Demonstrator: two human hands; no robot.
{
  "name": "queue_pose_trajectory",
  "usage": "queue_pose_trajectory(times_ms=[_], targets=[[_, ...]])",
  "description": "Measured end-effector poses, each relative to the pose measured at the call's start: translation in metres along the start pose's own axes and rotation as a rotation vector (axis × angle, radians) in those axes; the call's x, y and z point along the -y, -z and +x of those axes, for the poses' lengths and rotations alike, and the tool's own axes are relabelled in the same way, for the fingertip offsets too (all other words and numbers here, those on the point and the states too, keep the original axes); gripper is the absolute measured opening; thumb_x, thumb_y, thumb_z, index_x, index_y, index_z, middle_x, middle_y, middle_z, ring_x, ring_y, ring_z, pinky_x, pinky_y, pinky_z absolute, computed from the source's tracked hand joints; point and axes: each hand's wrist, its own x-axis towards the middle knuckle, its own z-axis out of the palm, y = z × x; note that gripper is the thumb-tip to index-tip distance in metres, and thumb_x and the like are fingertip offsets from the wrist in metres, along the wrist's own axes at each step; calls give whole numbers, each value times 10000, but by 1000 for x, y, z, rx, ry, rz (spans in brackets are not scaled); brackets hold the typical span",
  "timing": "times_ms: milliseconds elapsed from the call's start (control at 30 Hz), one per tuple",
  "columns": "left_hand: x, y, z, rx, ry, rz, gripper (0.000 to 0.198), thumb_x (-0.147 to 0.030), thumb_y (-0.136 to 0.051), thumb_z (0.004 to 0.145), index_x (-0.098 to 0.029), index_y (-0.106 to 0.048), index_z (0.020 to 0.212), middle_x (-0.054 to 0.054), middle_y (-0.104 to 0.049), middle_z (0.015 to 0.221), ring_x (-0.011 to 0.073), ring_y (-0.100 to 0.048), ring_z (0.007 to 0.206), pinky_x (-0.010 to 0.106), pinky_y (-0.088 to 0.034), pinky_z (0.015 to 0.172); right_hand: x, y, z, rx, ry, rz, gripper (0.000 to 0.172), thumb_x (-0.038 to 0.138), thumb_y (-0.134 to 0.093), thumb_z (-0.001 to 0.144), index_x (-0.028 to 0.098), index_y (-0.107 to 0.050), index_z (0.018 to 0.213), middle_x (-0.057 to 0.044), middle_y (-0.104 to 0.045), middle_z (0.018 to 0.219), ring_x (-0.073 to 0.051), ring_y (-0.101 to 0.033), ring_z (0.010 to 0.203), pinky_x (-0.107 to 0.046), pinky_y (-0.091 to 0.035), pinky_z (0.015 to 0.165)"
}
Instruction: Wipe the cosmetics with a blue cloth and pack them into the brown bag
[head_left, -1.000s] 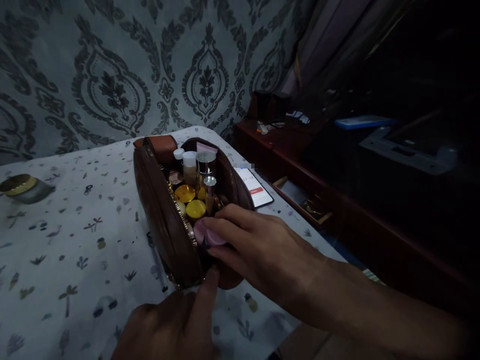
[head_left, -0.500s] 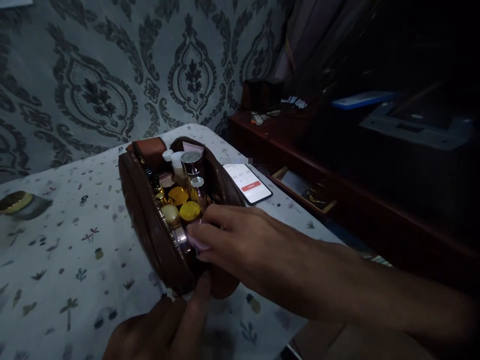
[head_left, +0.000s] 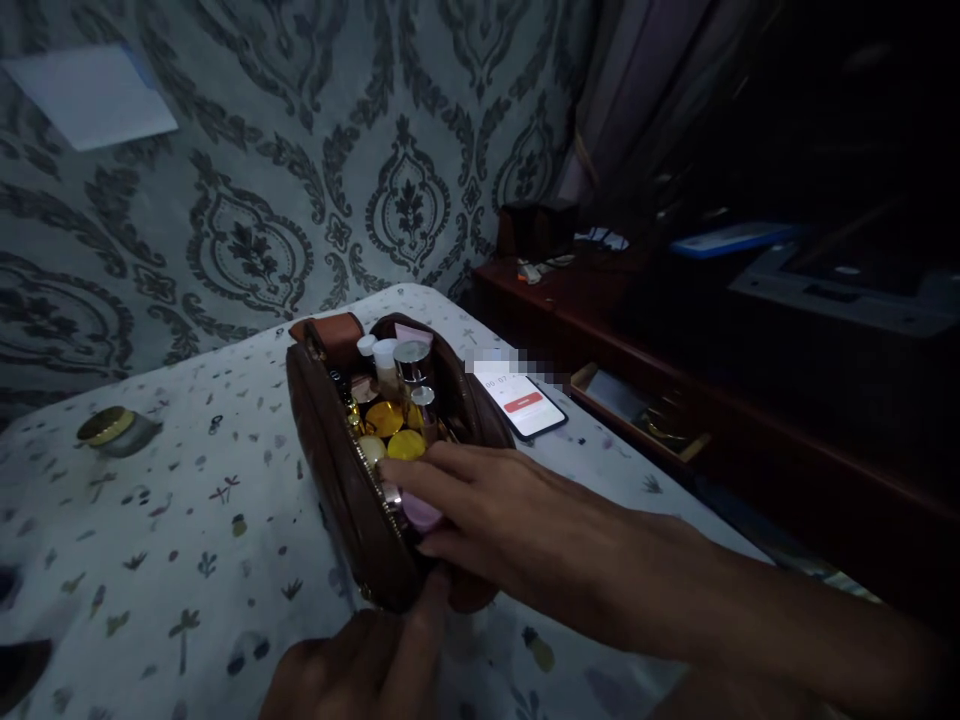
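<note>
A brown zip toiletry bag lies unzipped on the bed, packed with small cosmetics. In it are a jar with a yellow lid, a gold-lidded jar, a silver-capped bottle and white-capped bottles. My right hand reaches into the near part, its fingers spread over a pink-lidded jar; the thumb lies on the near side. My left hand grips the bag's near end, index finger against the rim and other fingers curled. Its fingertips are partly hidden.
A phone with a lit timer lies right of the bag. On the left stands a gold-lidded jar. A dark red desk with an open drawer borders the bed. Patterned wallpaper covers the wall behind.
The view has shifted, so the bag appears farther right and lower. My right fingers have spread, showing more of the pink lid. My left hand stays at the bag's near end.
</note>
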Motion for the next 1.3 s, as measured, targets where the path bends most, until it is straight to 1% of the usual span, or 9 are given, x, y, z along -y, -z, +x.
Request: queue_pose_trajectory(times_ms=[67,133,233,400,600,800,1033,1167,1300], targets=[[2,-2,0,-4,-2,29,566,-95,-393,853,-99,-439,1417,-24,-702,669,109,-665,482,173,-452,352,0,0,-5,-38,-15,46,476,139,-641,894,312,-523,1322,-6,-647,1043,-151,-649,835,-234,-495,636],[2,-3,0,-30,-4,47,573,-94,-401,844,-103,-443,1415,-18,-707,670,112,-664,474,169,-439,339,0,0,-9,-61,-17,73,546,154,-652,896,337,-469,1377,-11,-644,1119,-165,-656,934,-245,-519,711],[3,-5,-1,-60,10,41,571,-95,-412,850,-116,-449,1419,-4,-727,695,114,-680,492,153,-447,352,1,0,-12,-88,-38,75,470,198,-641,919,327,-491,1345,-20,-631,1189,-174,-647,1005,-261,-532,780],[3,-11,-4,-55,50,-44,629,-86,-433,820,-122,-427,1448,4,-737,706,123,-688,496,143,-484,387,3,-2,-11,-92,-9,84,192,230,-519,1000,259,-623,1160,-31,-641,1072,-138,-653,879,-236,-543,750],[1,-5,-15,-159,49,-206,671,-87,-402,876,-120,-279,1535,39,-753,761,137,-699,544,191,-574,481,4,-6,-11,-137,-16,9,205,296,-462,1028,239,-648,1095,-53,-645,1071,-166,-661,925,-273,-553,791],[9,-2,-38,-282,156,-213,541,-108,-374,927,-161,-383,1465,16,-729,707,145,-688,539,221,-586,537,7,-3,-7,-78,-31,-8,204,271,-458,1025,204,-647,1066,-62,-666,1017,-178,-657,897,-295,-525,794],[18,-8,-59,-250,299,-377,425,-205,-362,999,-238,-413,1420,-12,-716,754,129,-683,585,198,-554,571,16,0,17,-1,24,-37,232,274,-479,1020,160,-680,1032,-76,-675,963,-182,-644,873,-283,-476,773],[20,-15,-64,-270,353,-398,381,-255,-368,1006,-260,-498,1364,-23,-716,724,128,-680,573,184,-549,561,16,-5,26,-14,-29,-104,197,206,-501,997,142,-688,984,-75,-686,906,-185,-645,828,-279,-447,734],[21,-22,-67,-257,364,-430,357,-272,-383,1007,-272,-516,1339,-5,-755,812,125,-713,639,171,-562,600,23,-5,22,-62,-63,-73,161,164,-512,978,145,-646,1064,-66,-690,944,-180,-642,846,-272,-436,742]])
